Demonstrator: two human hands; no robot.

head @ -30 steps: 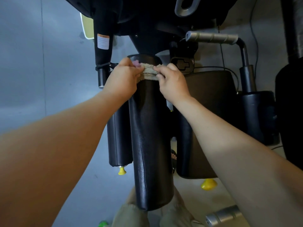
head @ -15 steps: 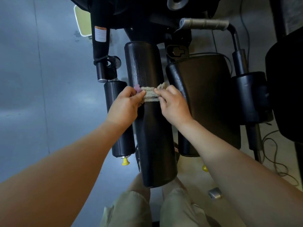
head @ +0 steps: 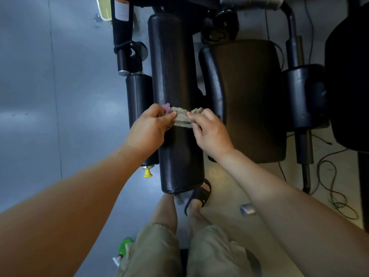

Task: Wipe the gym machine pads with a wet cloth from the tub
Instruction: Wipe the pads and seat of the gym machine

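A long black roller pad [head: 173, 62] of the gym machine runs down the middle of the view. A folded beige cloth [head: 182, 119] with a purple corner lies stretched across it, a little below its middle. My left hand [head: 148, 129] pinches the cloth's left end and my right hand [head: 209, 132] pinches its right end, both pressed against the pad. Right of the roller is a wide flat black pad [head: 251, 96]. A shorter black roller [head: 138, 100] sits to the left. The tub is not in view.
A black side pad [head: 304, 96] and a metal post [head: 293, 50] stand at the right, with cables [head: 333, 188] on the floor. My sandalled foot [head: 199, 193] is under the roller's end. A yellow knob [head: 147, 173], a silver handle end [head: 247, 209] and a green object [head: 123, 246] are low down.
Both hands have slid the cloth along the roller pad toward me, from its far end to a little below its middle. The grip on the cloth is unchanged.
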